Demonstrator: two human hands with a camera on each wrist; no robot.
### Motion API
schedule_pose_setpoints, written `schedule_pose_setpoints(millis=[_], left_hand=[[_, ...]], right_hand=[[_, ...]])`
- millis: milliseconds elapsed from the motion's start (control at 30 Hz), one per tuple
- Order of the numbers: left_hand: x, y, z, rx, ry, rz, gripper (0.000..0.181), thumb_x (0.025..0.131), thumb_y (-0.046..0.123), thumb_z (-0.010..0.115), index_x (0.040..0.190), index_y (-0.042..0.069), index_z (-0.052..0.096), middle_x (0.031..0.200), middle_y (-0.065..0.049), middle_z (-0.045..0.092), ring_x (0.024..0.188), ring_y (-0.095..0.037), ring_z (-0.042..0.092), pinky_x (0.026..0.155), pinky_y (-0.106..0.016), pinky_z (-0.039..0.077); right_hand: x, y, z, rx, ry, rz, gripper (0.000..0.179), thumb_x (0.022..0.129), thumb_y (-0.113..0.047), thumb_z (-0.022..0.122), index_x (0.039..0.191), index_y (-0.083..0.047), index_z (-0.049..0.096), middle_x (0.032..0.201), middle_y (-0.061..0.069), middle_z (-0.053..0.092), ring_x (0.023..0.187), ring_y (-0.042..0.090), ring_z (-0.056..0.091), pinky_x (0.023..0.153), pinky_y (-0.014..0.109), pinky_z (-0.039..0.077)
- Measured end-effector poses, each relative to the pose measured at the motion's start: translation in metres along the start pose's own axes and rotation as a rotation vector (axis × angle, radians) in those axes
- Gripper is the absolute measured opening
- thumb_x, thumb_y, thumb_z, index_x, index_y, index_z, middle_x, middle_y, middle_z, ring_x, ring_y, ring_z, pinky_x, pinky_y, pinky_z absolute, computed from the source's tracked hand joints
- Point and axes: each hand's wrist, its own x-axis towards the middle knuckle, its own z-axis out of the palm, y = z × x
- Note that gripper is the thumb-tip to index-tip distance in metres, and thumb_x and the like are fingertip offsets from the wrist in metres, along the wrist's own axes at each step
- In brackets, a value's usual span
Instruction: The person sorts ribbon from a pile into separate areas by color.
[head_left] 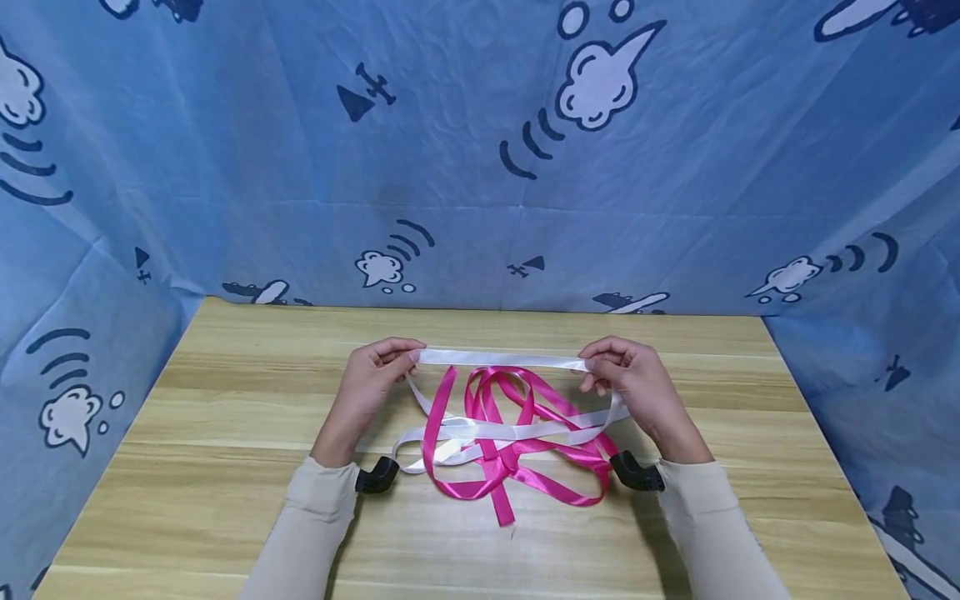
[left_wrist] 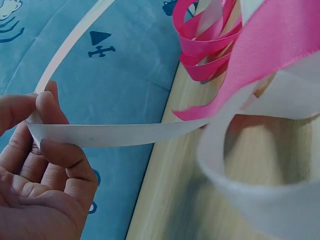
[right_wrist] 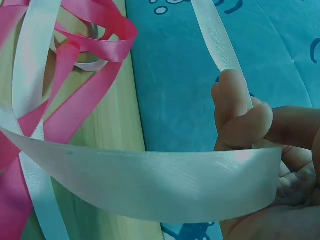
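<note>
White ribbon [head_left: 502, 358] stretches between pinching left fingers [head_left: 401, 344] and right fingers [head_left: 606, 345], well inside the tabletop's [head_left: 225, 417] side edges.

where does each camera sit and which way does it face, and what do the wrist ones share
Head: worn on the head, facing forward and down over the table to the blue cloth; left hand, right hand and both sleeves show.
Left wrist: worn on that wrist, facing the left hand pinching white ribbon; no sleeve shows.
Right wrist: worn on that wrist, facing the right hand pinching white ribbon; no sleeve shows.
Both wrist views share white ribbon, pink ribbon, table and blue cloth.
</note>
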Motion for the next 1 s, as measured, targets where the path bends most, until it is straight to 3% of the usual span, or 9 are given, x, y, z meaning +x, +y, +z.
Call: schedule_pose_setpoints(millis=[100,367,667,1000], left_hand=[[-0.002,0.001,-0.004,-0.012,0.009,0.004,0.025,0.099,0.013,0.073,0.119,-0.002,0.074,0.081,0.008,0.072,0.079,-0.013,0.067,0.075,-0.026,0.055],[-0.007,0.006,-0.014,-0.005,0.056,0.035,0.025,0.099,0.013,0.073,0.117,-0.003,0.074,0.077,0.01,0.07,0.077,-0.012,0.064,0.072,-0.026,0.052],[-0.012,0.007,-0.029,-0.039,0.111,0.015,0.021,0.099,0.011,0.073,0.115,-0.003,0.074,0.081,0.012,0.073,0.077,-0.007,0.064,0.073,-0.021,0.054],[-0.017,0.009,-0.046,-0.115,0.163,0.029,0.008,0.099,0.01,0.072,0.1,0.014,0.078,0.082,0.008,0.073,0.075,-0.006,0.063,0.072,-0.019,0.055]], right_hand=[[-0.001,-0.002,-0.003,0.009,0.002,0.002,0.021,0.106,-0.004,0.056,0.119,0.012,0.062,0.08,0.004,0.075,0.069,0.015,0.07,0.065,0.028,0.057],[-0.007,-0.005,-0.012,0.007,0.027,-0.006,0.018,0.105,-0.005,0.058,0.117,0.009,0.063,0.079,0.003,0.076,0.07,0.014,0.072,0.065,0.026,0.057],[-0.013,-0.004,-0.024,0.032,0.066,-0.011,0.017,0.105,-0.005,0.061,0.114,0.008,0.065,0.078,0.001,0.076,0.072,0.015,0.074,0.065,0.025,0.059],[-0.019,-0.001,-0.038,0.151,0.077,-0.034,0.009,0.105,-0.004,0.059,0.108,0.001,0.067,0.079,0.0,0.077,0.071,0.012,0.074,0.065,0.022,0.058]])
